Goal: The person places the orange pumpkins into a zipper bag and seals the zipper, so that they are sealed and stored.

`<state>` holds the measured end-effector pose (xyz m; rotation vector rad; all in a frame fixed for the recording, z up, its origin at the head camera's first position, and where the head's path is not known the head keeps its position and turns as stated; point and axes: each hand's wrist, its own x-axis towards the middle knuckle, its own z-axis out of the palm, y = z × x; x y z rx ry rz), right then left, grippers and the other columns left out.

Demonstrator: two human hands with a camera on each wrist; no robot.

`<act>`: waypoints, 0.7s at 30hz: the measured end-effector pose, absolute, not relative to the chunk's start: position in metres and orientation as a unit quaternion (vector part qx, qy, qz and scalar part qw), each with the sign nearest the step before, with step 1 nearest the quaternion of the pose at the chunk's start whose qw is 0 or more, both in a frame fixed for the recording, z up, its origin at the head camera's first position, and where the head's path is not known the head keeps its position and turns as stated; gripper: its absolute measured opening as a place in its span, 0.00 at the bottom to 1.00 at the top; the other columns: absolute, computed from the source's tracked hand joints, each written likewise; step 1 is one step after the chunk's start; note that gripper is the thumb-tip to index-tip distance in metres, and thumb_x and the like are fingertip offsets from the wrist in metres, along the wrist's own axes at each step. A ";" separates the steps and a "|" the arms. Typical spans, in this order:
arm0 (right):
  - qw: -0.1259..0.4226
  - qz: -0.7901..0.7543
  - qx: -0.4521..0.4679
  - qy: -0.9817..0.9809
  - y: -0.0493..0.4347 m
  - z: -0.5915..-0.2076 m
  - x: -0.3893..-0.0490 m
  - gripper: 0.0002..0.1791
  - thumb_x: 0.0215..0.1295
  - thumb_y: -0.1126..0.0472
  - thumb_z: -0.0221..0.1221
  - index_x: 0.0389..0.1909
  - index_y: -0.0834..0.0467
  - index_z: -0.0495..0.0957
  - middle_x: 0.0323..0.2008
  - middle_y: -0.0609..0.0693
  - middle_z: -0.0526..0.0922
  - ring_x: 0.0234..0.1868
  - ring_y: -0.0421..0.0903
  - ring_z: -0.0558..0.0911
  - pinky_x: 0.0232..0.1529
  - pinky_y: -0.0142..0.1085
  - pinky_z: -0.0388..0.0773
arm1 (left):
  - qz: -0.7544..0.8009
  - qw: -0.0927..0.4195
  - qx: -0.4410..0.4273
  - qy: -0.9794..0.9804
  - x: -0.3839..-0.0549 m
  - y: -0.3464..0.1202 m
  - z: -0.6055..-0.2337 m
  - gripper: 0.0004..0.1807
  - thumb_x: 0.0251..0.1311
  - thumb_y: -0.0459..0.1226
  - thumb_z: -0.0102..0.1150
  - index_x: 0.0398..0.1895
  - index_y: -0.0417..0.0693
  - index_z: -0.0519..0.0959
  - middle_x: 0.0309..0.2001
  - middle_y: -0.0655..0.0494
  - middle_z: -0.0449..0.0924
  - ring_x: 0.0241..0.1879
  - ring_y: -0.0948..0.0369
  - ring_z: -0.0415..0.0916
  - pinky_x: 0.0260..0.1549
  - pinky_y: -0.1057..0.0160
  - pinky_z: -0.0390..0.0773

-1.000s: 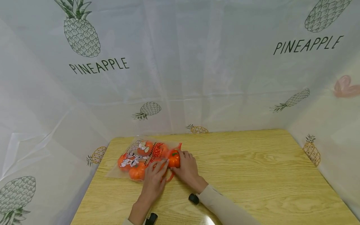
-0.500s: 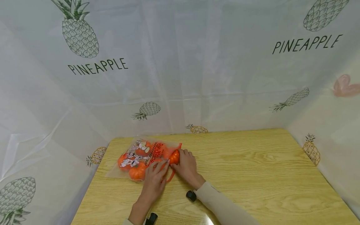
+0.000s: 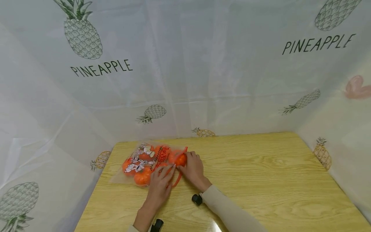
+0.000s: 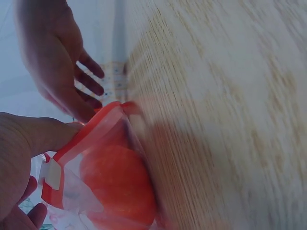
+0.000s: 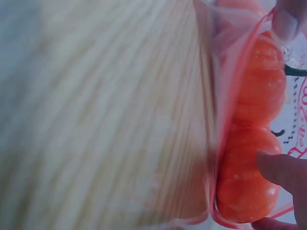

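Note:
A clear zip bag with cartoon print and red edging lies flat at the table's left, holding several orange pumpkins. My left hand pinches the red rim of its mouth; the left wrist view shows the thumb on this rim and a white slider. My right hand grips a small pumpkin at the mouth, a fingertip on its face and another finger at its lower end. A second pumpkin with a green stem sits beside it, just inside the red edging.
The wooden table stretches off to the right. White curtains with pineapple prints enclose its back and sides. A black wrist camera shows below the right hand.
The right hand has pushed the small pumpkin further into the bag's mouth, turning it so its green stem no longer shows in the head view. The left hand stays at the rim.

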<state>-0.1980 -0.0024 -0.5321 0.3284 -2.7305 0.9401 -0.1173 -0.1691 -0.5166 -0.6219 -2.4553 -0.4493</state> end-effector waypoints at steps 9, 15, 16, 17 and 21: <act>0.114 0.349 0.073 -0.927 -0.003 -0.532 -0.198 0.32 0.57 0.50 0.79 0.57 0.64 0.82 0.48 0.62 0.82 0.47 0.60 0.82 0.45 0.52 0.82 | -0.164 0.287 -0.233 -0.915 -0.118 -0.170 -0.517 0.43 0.37 0.23 0.85 0.65 0.42 0.83 0.65 0.52 0.80 0.59 0.46 0.72 0.52 0.42 0.73; 0.116 0.348 0.075 -0.927 -0.006 -0.524 -0.202 0.29 0.58 0.51 0.79 0.53 0.64 0.82 0.46 0.60 0.82 0.45 0.59 0.81 0.43 0.51 0.81 | -0.160 0.292 -0.231 -0.914 -0.118 -0.172 -0.517 0.44 0.36 0.23 0.85 0.66 0.43 0.83 0.64 0.52 0.80 0.59 0.46 0.71 0.52 0.41 0.73; 0.115 0.347 0.072 -0.928 -0.007 -0.524 -0.203 0.29 0.58 0.50 0.79 0.52 0.64 0.82 0.46 0.60 0.82 0.45 0.60 0.81 0.43 0.51 0.81 | -0.162 0.295 -0.231 -0.913 -0.118 -0.172 -0.517 0.45 0.35 0.23 0.85 0.65 0.43 0.83 0.64 0.51 0.80 0.58 0.45 0.72 0.52 0.41 0.73; 0.113 0.346 0.069 -0.929 -0.007 -0.524 -0.203 0.29 0.58 0.49 0.79 0.52 0.64 0.82 0.46 0.60 0.82 0.45 0.60 0.81 0.43 0.51 0.81 | -0.161 0.298 -0.231 -0.912 -0.118 -0.172 -0.517 0.45 0.35 0.23 0.85 0.65 0.43 0.83 0.64 0.51 0.80 0.58 0.45 0.72 0.51 0.41 0.74; 0.100 0.346 0.054 -0.931 -0.008 -0.526 -0.202 0.30 0.58 0.47 0.78 0.52 0.64 0.83 0.45 0.60 0.82 0.45 0.59 0.81 0.44 0.52 0.80 | -0.161 0.301 -0.232 -0.911 -0.116 -0.173 -0.516 0.45 0.34 0.22 0.85 0.65 0.42 0.83 0.64 0.51 0.80 0.58 0.46 0.72 0.51 0.42 0.74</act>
